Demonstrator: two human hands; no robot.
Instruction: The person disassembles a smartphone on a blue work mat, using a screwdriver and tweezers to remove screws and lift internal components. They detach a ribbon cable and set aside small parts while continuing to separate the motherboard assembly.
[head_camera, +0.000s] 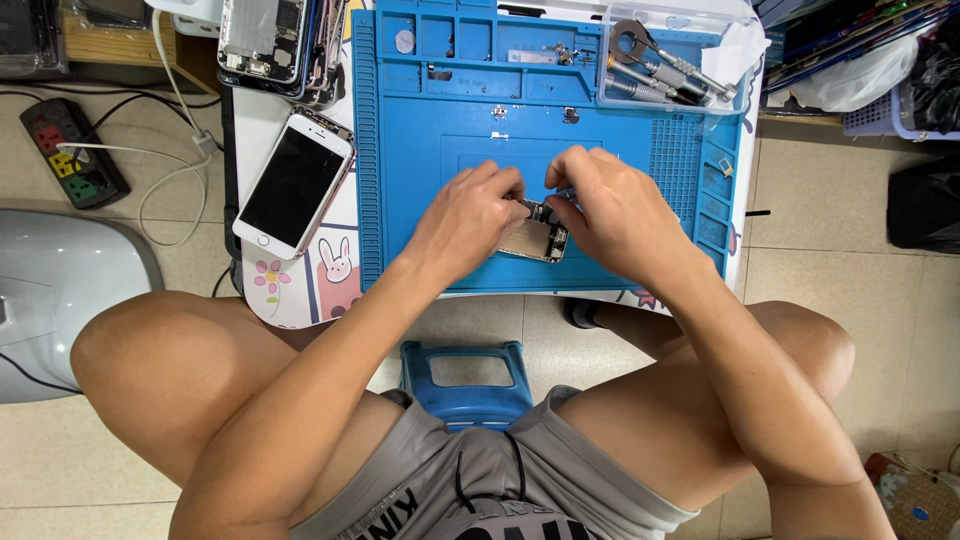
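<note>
So both hands are pinched onto the opened phone chassis at the near edge of the blue mat: left hand grips its left end, right hand nips something small at the top. Looks mid-teardown to me, with loose screws already out. Further back, a white phone and tool tray sit untouched.

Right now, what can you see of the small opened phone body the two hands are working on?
The silvery opened phone body lies flat near the front edge of the blue silicone work mat, dark inner parts exposed. The left hand grips its left end; the right hand pinches its top edge. Fingers hide the rest.
</note>
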